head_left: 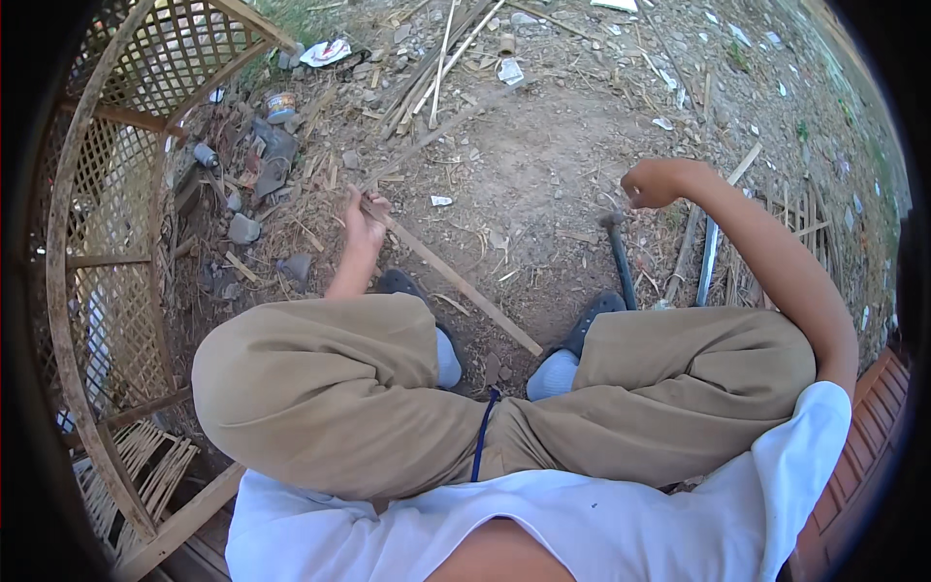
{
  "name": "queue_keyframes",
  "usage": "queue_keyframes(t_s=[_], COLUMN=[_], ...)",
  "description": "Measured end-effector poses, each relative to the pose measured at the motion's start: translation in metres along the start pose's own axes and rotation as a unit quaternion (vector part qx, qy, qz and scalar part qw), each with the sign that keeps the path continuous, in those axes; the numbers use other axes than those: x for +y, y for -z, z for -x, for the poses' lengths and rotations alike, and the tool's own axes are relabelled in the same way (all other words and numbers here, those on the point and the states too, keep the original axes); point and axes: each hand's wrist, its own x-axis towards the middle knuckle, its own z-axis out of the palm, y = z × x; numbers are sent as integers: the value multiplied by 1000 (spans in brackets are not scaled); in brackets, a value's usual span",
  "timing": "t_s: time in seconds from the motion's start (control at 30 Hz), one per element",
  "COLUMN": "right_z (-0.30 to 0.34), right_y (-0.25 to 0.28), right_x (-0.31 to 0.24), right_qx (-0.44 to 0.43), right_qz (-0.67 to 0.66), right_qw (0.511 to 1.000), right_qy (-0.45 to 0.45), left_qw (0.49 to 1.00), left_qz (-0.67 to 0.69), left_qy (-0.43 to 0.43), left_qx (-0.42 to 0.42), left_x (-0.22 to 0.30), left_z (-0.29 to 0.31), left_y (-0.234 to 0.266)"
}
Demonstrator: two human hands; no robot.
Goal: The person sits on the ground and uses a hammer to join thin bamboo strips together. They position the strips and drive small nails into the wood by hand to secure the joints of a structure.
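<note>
My left hand (366, 219) is closed around the far end of a flat wooden strip (465, 283), which slants down to the right between my feet. Another thin greyish strip (427, 141) runs away from beside that hand toward the far right. My right hand (663, 184) is raised with its fingers curled in; whether it holds anything is hidden. Just below it, apart from the fingers, is a hammer (621, 260) with a dark head and a bluish handle, close to my right shoe (593, 318).
Right of the hammer lie a long blue-and-white narrow thing (709, 260) and several sticks (684, 254). A wooden lattice frame (107, 262) stands at the left. Stones, a small tub (280, 107) and litter lie at the far left. Red slatted boards (863, 446) border the near right.
</note>
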Motion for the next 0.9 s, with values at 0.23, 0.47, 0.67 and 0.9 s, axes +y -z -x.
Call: queue_keyframes(t_s=[0.23,0.47,0.67,0.9], right_z=[-87,-100,-95,-103], right_y=[2,-11,-19,-28], right_x=[-37,-78,-74,-47], right_qx=[-59,-59,-39,-67], right_qz=[48,85,44,84], right_qw=[992,980,980,988], right_qy=[98,169,192,112], left_qw=[978,523,169,235], left_qz=[-187,-844,-918,-897], left_qy=[53,120,117,24], left_qx=[81,8,-339,-374], left_x=[13,110,122,11], left_z=[16,9,-3,-135], left_y=[24,-18,-147,-205])
